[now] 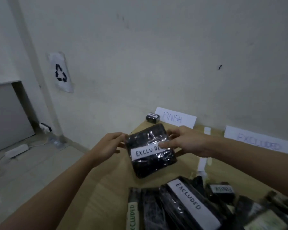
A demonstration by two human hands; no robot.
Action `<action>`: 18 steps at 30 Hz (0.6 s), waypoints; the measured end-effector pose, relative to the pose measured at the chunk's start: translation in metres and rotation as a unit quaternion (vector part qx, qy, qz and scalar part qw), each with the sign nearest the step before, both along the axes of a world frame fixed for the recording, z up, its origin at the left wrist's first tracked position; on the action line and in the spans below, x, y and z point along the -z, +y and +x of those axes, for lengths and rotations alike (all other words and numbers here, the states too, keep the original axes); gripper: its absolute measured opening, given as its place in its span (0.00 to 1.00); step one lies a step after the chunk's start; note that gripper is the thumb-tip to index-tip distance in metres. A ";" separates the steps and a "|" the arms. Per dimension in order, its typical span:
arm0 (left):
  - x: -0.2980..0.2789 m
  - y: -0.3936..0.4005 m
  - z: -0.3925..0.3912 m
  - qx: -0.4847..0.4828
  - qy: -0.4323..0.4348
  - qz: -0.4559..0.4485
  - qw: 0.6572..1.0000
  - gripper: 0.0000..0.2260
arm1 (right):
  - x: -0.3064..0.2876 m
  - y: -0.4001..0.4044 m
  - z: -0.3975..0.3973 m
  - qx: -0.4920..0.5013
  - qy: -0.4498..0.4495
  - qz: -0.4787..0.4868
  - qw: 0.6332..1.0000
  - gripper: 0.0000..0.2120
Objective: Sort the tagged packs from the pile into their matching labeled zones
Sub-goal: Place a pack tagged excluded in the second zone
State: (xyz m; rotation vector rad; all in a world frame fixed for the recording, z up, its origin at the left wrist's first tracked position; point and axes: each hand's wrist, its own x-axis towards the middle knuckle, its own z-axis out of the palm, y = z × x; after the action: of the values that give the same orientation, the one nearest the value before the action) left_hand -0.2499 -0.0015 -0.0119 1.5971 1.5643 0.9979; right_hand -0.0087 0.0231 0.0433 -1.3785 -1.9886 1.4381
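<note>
Both hands holding one black wrapped pack (150, 150) tagged EXCLUDED at frame centre, above desk (106, 188): left hand (106, 146) gripping left edge, right hand (186, 141) pinching right edge, thumb on tag. One FINISH-tagged pack (152, 117) lying beside FINISH zone label (175, 117), upper centre. EXCLUDED zone label (258, 140) at right. Pile (198, 206) at lower right showing three readable tags: two EXCLUDED, one FINISH.

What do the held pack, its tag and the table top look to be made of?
Pack: dark contents under clear glossy plastic film, judging by crinkled highlights; the contents cannot be told. Tag: matte white paper, hand-lettered "EXCLUDED". Table: tan, matte, likely wood laminate or board; its blur leaves that open.
</note>
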 end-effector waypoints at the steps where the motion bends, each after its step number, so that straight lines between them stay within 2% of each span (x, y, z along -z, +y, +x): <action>1: -0.003 0.003 0.008 0.002 -0.014 0.000 1.000 0.14 | -0.004 -0.001 0.014 0.030 0.026 0.007 0.999 0.13; 3: -0.006 0.009 0.028 0.022 -0.004 0.003 1.000 0.12 | -0.010 -0.004 0.042 0.089 0.076 0.018 0.993 0.11; 5: -0.008 0.017 0.050 0.051 0.045 0.020 0.997 0.09 | -0.012 -0.008 0.069 0.141 0.111 0.027 0.983 0.09; 11: -0.012 0.038 0.133 0.137 0.179 0.107 0.968 0.14 | -0.014 0.002 0.141 0.283 0.172 0.079 0.940 0.07; 14: -0.011 0.048 0.172 0.189 0.251 0.129 0.941 0.17 | -0.010 0.016 0.175 0.350 0.154 0.086 0.920 0.10; 18: -0.005 0.062 0.211 0.259 0.336 0.129 0.896 0.19 | 0.021 0.038 0.212 0.426 0.072 0.057 0.900 0.14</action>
State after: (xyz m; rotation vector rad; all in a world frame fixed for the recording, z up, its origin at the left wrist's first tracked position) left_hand -0.0387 0.0605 -0.0070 2.5620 1.2959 0.3691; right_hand 0.2030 0.0607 0.0223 -1.7053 -1.0896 0.9430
